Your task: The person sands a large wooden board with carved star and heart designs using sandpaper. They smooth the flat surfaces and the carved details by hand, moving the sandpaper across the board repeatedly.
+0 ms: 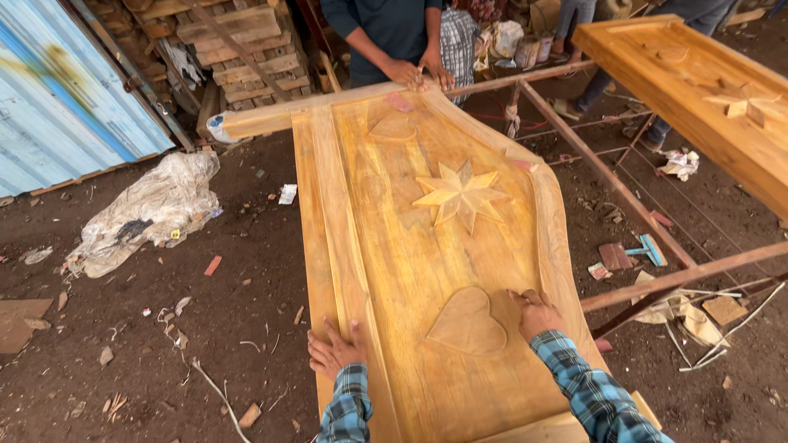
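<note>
Pressing hands [435,332] on glossy carved door [410,246]

Single head-worn camera, looking steeply down along carved door [427,271]; own hands close at bottom edge, co-worker at far end.

Smooth, matt carved wood door [394,246]

Near end of the long yellow carved wooden door panel [427,271] cut off by bottom edge. Second yellow star-carved panel [706,90] clipped at right edge. Co-worker in dark shirt [386,33] cropped above chest. Small blue-handled tool [648,248] on the ground too small to identify.
</note>
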